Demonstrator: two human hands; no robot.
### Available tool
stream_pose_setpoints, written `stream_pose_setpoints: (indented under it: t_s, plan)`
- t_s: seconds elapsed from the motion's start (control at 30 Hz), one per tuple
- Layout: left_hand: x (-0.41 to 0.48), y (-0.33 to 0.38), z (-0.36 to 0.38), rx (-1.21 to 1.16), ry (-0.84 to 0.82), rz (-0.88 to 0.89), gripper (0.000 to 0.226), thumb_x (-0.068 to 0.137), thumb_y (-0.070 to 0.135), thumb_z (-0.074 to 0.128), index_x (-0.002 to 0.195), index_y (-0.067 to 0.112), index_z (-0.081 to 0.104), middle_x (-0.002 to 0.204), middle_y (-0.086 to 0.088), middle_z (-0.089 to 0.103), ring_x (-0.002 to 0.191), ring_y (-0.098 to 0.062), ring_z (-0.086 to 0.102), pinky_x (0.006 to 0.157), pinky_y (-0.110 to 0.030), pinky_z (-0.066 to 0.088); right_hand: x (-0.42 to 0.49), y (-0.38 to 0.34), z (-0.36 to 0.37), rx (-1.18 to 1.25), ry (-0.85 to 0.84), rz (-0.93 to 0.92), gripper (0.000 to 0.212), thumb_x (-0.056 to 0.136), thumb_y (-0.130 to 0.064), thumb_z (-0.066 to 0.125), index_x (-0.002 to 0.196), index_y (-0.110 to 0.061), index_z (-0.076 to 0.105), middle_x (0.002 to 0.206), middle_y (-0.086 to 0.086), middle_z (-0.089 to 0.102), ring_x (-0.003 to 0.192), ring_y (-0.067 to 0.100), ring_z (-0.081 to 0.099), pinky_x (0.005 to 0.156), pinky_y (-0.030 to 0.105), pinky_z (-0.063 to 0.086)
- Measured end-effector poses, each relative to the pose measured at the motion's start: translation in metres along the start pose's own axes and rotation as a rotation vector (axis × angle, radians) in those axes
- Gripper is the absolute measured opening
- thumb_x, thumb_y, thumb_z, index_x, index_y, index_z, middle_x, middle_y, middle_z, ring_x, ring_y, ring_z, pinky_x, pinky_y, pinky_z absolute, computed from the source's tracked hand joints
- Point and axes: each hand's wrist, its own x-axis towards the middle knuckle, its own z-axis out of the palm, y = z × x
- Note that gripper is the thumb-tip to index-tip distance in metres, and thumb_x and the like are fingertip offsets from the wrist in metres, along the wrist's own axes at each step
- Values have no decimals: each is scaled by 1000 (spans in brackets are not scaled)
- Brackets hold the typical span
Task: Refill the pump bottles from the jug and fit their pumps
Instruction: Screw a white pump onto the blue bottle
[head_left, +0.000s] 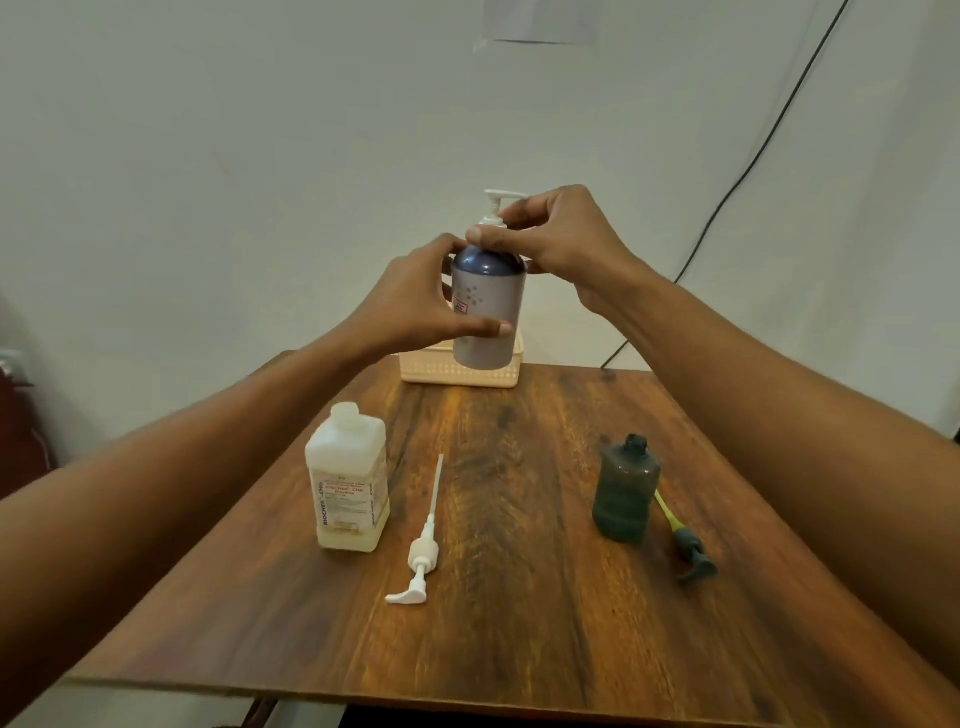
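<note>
I hold a blue and grey pump bottle (488, 306) up in the air above the table's far side. My left hand (415, 301) grips its body from the left. My right hand (550, 234) pinches the collar of the white pump (500, 203) seated in the bottle's neck. On the table stand an open translucent jug (349, 486) with pale liquid at the left and an open dark green bottle (626, 491) at the right. A loose white pump (422, 551) lies beside the jug. A dark pump with a yellow-green tube (684, 545) lies right of the green bottle.
A cream perforated basket (457, 371) sits at the far edge of the wooden table (519, 623), partly behind the raised bottle. A black cable (737, 171) runs down the wall at the right. Dark furniture shows at the left edge.
</note>
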Motion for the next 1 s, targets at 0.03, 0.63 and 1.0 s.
stream_pose_setpoints:
  t_s: [0.03,0.63,1.0]
  plan:
    - [9,-7,0,21,7,-1,93,66,61,87,141,19,51,132,-1,64,104,-15,65,80,-26,58,12,1,1,-18,-9,11,33,84,-38,92,105,-14,83,100,-3,80,97,10,74,68,20,54]
    - [154,-207,73,65,-50,-128,77,82,56,78,143,19,50,137,-3,65,102,-17,71,82,-31,59,230,147,93,-15,-65,296,34,71,-29,102,94,-15,80,108,-1,79,99,14,74,69,29,59]
    - [174,-309,137,224,-121,-235,63,81,41,84,132,15,61,125,-5,69,103,-23,67,90,-43,58,283,254,176,-38,-64,402,35,71,-27,102,93,-16,78,108,1,78,107,21,75,86,43,67]
